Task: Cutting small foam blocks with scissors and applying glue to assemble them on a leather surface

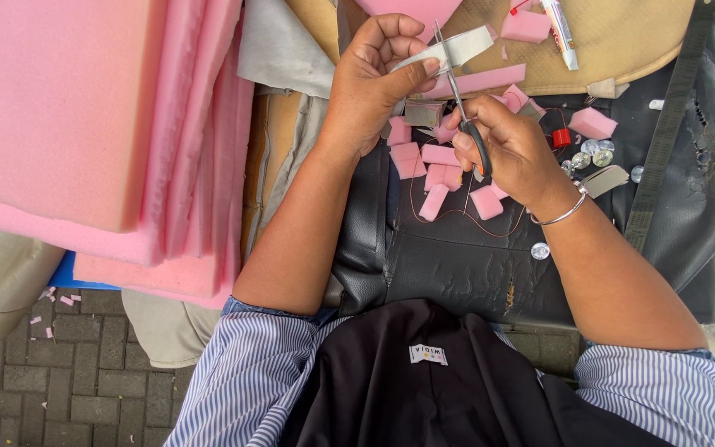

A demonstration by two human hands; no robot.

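While stacked pink foam sheets (84,124) lie left of the black vinyl seat cover (457,257), a person's left hand (370,83) pinches a grey strip (453,50) above it; the right hand (511,153), fingers closed through scissors (461,108), cuts into it. Cut foam blocks (436,174) already litter the cover; the strip remains uncut.

We cannot see our left hand's (370,83) fingertips; they curl behind the grey strip (455,50) it pinches. Our right hand (511,149) hides most of the scissors' (457,91) handle, so only one black loop peeks out. Up past both hands, the white tube (562,29) and a pink foam piece (411,10) get cut off by the top edge. Left of our left hand, the big pink foam stack (84,124) runs off the edge too. The tiny clear bits (593,153) just beside our right hand are too small to tell.
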